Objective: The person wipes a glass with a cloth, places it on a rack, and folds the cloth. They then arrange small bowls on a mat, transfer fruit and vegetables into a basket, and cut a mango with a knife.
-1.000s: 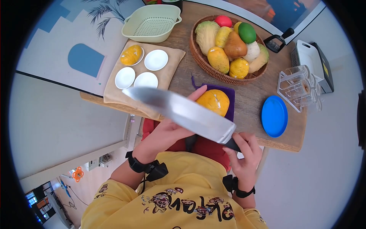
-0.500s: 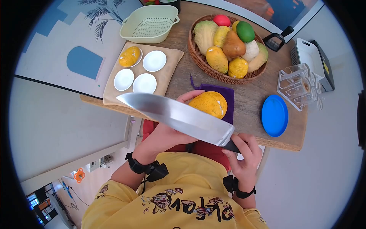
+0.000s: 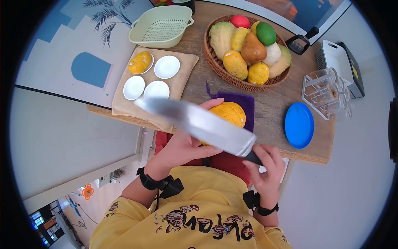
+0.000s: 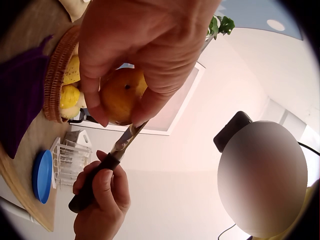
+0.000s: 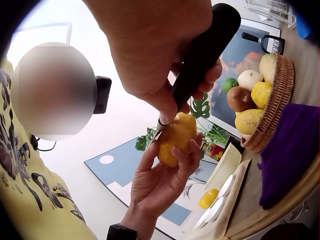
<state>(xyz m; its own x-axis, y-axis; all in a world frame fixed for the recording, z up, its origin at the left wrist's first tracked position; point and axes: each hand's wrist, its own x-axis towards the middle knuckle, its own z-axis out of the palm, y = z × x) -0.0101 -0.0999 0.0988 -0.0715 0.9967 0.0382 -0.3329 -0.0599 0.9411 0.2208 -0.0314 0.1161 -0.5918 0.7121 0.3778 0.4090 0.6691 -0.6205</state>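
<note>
My left hand (image 3: 184,147) holds a yellow mango (image 3: 230,113) with white marks, its fingers and thumb round the sides in the left wrist view. The right hand (image 3: 269,166) grips a large kitchen knife (image 3: 207,129) by its black handle (image 5: 207,47). In the head view the broad blade lies across the mango and part of the left hand, hiding some of both. From the right wrist, the blade appears edge-on against the mango (image 5: 175,142), close to the left thumb. Both hands are raised in front of the table's near edge.
A purple cloth (image 3: 249,108) lies behind the mango. On a beige mat (image 3: 182,83) stand several white dishes (image 3: 167,67), one bearing another yellow fruit (image 3: 139,62). A wicker basket (image 3: 215,68) of fruit, green colander (image 3: 161,27), blue plate (image 3: 298,125) and glass rack (image 3: 317,97) surround them.
The mango has turned in my left hand and shifted slightly left and lower behind the blade. The left thumb now stretches along the blade's near side. The knife tip swung slightly; the right grip stays.
</note>
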